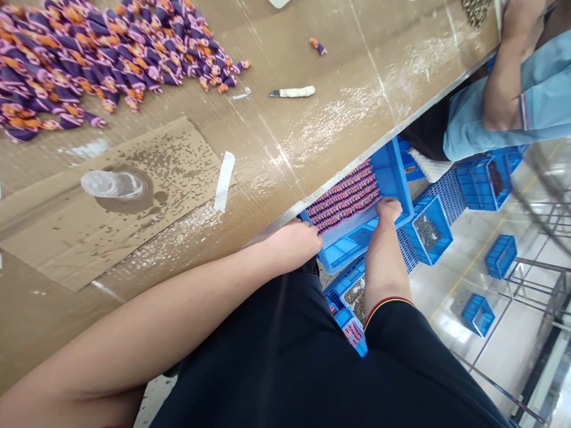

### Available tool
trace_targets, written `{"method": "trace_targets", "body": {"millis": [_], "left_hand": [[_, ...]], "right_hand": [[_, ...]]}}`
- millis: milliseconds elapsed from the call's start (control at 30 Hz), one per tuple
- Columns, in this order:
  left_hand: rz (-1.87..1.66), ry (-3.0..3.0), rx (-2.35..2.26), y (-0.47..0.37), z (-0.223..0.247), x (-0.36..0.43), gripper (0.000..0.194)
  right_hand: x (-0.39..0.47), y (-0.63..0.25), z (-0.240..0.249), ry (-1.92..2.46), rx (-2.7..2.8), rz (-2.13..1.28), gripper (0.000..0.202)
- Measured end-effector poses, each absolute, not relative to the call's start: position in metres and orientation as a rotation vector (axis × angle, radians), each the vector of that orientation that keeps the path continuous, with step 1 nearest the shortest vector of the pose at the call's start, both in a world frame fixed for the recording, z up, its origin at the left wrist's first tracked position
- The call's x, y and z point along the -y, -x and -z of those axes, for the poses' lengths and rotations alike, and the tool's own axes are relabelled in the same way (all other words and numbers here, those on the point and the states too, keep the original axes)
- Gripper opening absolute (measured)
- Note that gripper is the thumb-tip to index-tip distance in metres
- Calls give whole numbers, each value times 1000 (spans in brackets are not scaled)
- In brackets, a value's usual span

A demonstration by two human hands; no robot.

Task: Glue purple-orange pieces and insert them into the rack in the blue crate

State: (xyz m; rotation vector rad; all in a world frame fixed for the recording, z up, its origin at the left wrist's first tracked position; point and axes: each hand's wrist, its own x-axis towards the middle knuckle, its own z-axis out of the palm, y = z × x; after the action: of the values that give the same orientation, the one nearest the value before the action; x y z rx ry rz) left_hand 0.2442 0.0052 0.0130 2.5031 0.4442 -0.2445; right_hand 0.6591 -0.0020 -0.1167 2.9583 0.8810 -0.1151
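Observation:
My left hand [294,245] is closed at the table edge, by the near left corner of a blue tray [395,172]. My right hand [389,209] is closed too, low over the tray's right side. Between them runs a purple, pink and orange patterned strand [350,217], whose ends meet my fingers. Several similar strands [345,190] lie side by side in rows in the tray, beyond this one. Pale sheet material shows beneath them. My fingertips are mostly hidden from view.
On the cardboard-covered table [267,148] are a pile of patterned knotted pieces [102,53], a wrapped blade [292,92], a single piece [318,46], a clear cup [113,185] and white tape [224,181]. Blue crates [430,229] stand below. Another person's arm [506,83] is at upper right.

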Motion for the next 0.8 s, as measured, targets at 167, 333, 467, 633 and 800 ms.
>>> {"method": "trace_targets", "body": {"millis": [167,333,467,633,800], "left_hand": [[268,-2480,-417,-242,-25,-12,20],[255,-2497,-440,-244,-20,-9,16],[279,-2497,-441,-245,-15,-7,17],[297,-2473,-432,-243,-29,-13,19],[343,-2445,-424,-241,-44,-18,23]], "right_hand": [[3,-663,114,-2933,-966,137,43],[8,-664,114,-2874,-1015,201,32],[15,-657,111,-2777,-1030,356,23],[22,-639,108,-2653,-1049,581,25],[27,-620,107,-2645,-1086,691,11]]}}
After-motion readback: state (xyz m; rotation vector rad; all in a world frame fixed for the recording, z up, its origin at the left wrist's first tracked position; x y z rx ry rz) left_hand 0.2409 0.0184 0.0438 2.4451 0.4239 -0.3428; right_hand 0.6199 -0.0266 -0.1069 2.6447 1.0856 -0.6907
